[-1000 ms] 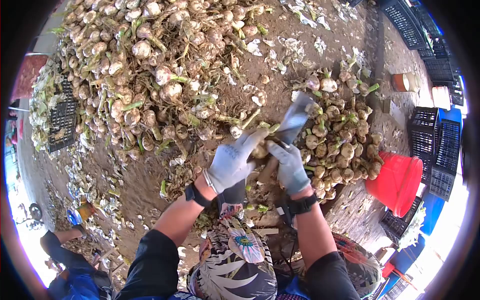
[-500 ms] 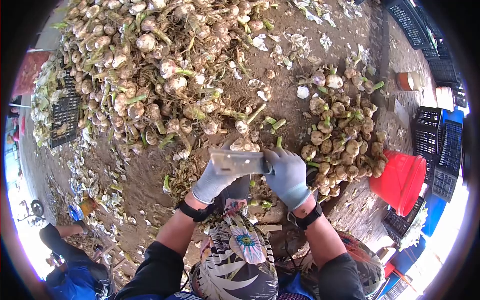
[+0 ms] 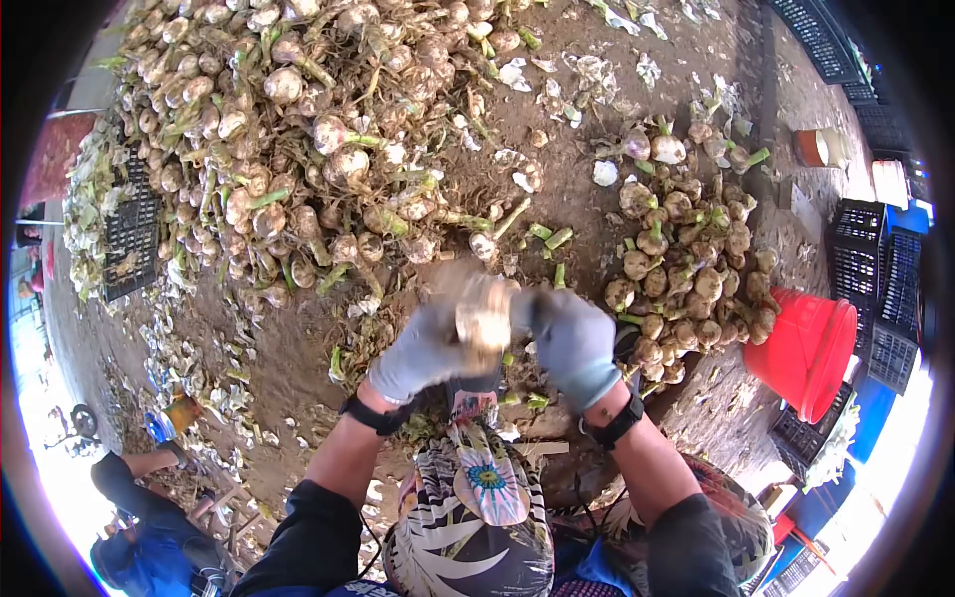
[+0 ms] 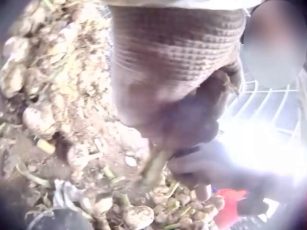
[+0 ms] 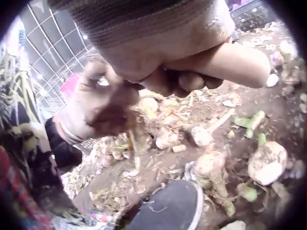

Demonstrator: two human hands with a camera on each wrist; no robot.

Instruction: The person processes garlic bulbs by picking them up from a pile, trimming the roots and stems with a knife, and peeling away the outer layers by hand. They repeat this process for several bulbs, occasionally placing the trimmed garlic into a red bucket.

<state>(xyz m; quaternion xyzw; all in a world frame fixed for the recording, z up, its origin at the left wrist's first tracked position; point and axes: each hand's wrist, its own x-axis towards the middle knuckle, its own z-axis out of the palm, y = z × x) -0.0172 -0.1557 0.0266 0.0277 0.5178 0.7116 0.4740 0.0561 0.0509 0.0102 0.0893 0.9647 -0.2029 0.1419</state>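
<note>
My gloved left hand (image 3: 423, 348) grips a garlic bulb (image 3: 484, 326), blurred by motion, above the dirt floor. Just to its right, my gloved right hand (image 3: 577, 348) is curled round a tool whose pale, rounded handle (image 5: 242, 64) sticks out of the fist in the right wrist view; its blade cannot be made out clearly. In that same view the left hand (image 5: 103, 103) is close beside the right one. The left wrist view has the left glove (image 4: 172, 62) large at the top, with a blurred green stem (image 4: 154, 167) below it.
A big heap of garlic (image 3: 288, 149) spreads over the upper left. A smaller pile of bulbs (image 3: 686, 269) lies at right beside a red bucket (image 3: 801, 353). Black crates (image 3: 856, 259) stand far right; another person (image 3: 149, 522) is at lower left. A dark shoe (image 5: 168, 206) is below.
The broad blade swung from the upper right across the left hand, and no longer covers it. The gripped bulb now shows in front of the left hand. Both hands stay close together.
</note>
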